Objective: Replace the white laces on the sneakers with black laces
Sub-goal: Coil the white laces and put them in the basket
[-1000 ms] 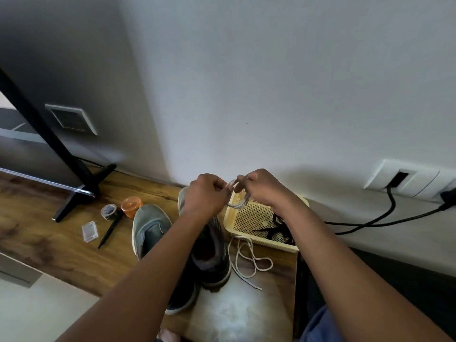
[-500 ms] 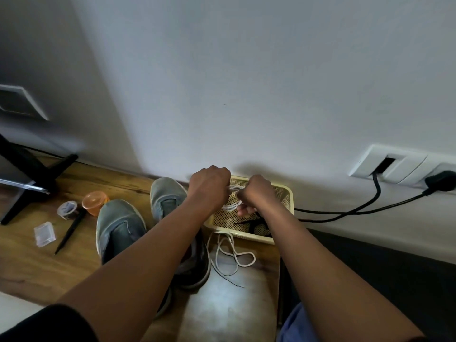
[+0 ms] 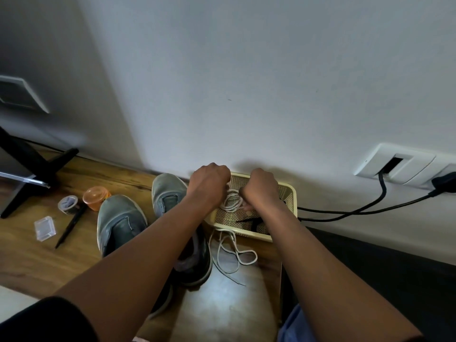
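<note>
- White coiled lace (image 3: 232,202), loops elongated toward the person, held over the basket (image 3: 292,193).
- Left hand (image 3: 209,185) and right hand (image 3: 261,187): fingers curled, gripping the coil.
- Sneakers (image 3: 121,218): toes toward the wall.

Two sneakers (image 3: 122,222) (image 3: 167,193), two white laces (image 3: 232,202) (image 3: 232,250), one basket (image 3: 290,193), possibly one black lace (image 3: 253,221).

This looks like a room in a home. A wood-grain bench (image 3: 37,262) stands against a plain painted wall (image 3: 246,70), with white wall sockets (image 3: 404,164) and plugged-in black cables (image 3: 357,211) to the right of the hands. To their left are worn grey sneakers (image 3: 121,223), a roll of tape (image 3: 68,204), a small orange tub (image 3: 95,197) and a black stand foot (image 3: 32,174).
</note>
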Demonstrator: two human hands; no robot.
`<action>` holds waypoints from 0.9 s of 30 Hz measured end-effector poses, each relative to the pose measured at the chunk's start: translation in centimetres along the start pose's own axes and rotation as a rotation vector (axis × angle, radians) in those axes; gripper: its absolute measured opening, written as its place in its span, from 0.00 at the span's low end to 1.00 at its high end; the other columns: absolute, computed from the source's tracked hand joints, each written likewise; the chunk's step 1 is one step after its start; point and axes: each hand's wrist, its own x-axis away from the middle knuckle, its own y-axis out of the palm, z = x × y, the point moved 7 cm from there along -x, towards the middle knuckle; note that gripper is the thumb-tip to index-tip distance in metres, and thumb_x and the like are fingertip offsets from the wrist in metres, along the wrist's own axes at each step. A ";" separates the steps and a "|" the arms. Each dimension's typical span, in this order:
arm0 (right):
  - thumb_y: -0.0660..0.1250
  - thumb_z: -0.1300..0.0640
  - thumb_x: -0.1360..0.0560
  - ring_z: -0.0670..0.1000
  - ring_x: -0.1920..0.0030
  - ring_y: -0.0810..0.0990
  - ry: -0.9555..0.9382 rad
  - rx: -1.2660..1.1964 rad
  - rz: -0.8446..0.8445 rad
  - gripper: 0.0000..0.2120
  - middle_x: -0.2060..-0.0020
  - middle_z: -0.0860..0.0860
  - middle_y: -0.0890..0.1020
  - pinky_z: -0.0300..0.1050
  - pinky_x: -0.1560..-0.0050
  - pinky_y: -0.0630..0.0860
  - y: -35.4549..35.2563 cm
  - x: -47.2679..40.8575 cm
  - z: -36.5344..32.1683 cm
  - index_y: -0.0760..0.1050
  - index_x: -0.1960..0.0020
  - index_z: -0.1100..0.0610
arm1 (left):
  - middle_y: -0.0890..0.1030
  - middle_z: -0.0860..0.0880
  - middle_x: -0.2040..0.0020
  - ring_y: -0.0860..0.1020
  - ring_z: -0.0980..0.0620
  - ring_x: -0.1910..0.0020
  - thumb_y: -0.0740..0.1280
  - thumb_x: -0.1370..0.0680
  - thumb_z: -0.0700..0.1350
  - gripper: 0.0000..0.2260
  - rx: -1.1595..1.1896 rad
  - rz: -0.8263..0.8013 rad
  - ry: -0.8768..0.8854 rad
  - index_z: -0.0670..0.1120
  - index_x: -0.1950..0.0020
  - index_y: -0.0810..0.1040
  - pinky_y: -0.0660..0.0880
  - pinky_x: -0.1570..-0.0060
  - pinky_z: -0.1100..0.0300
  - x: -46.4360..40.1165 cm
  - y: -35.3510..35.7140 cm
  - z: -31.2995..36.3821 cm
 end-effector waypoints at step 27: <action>0.64 0.64 0.21 0.57 0.51 0.85 -0.412 0.703 0.150 0.10 0.52 0.53 0.85 0.46 0.62 0.71 1.8 15.9 -2.6 0.82 0.45 0.55 | 0.86 0.59 0.52 0.83 0.56 0.53 0.68 0.24 0.45 0.10 0.415 0.112 -0.189 0.56 0.52 0.88 0.80 0.54 0.57 16.4 -12.3 -2.0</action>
